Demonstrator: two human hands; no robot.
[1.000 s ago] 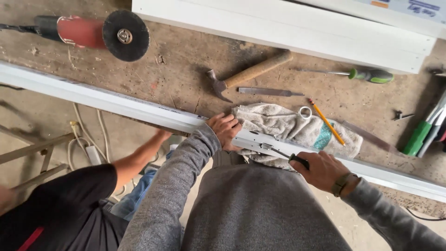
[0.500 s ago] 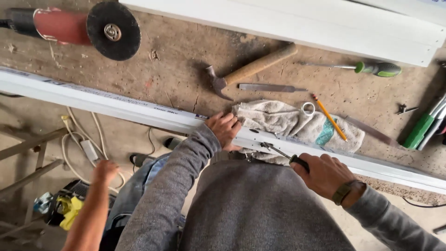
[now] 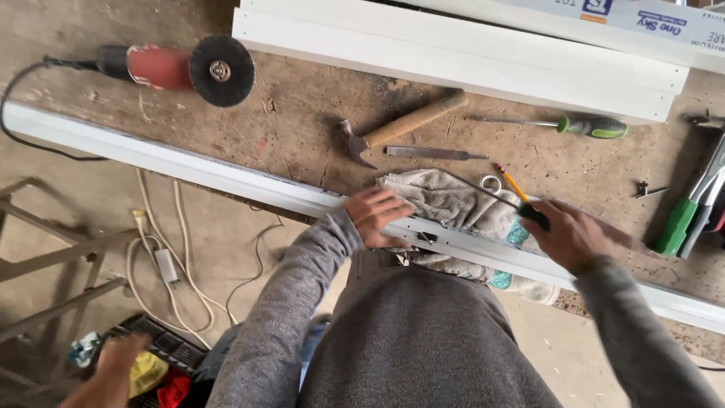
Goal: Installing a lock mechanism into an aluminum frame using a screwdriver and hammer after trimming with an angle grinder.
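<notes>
Hands work at the near edge of the tabletop (image 3: 302, 128): the left hand (image 3: 377, 217) lies flat, fingers spread, on a long white profile (image 3: 226, 175) beside a grey rag (image 3: 453, 204). Right hand (image 3: 568, 236), blurred, has its fingers closed around a dark-handled tool (image 3: 533, 214) above the profile. Farther off lie a hammer (image 3: 400, 128), a green screwdriver (image 3: 581, 125) and a red angle grinder (image 3: 189, 69).

Your left hand (image 3: 380, 215) presses flat on the long white profile (image 3: 226, 175) that lies along the table (image 3: 302, 121) edge. Your right hand (image 3: 568, 234), blurred, grips a black-handled tool (image 3: 533, 214) over the grey rag (image 3: 453, 202). A hammer (image 3: 400, 128) lies near.
</notes>
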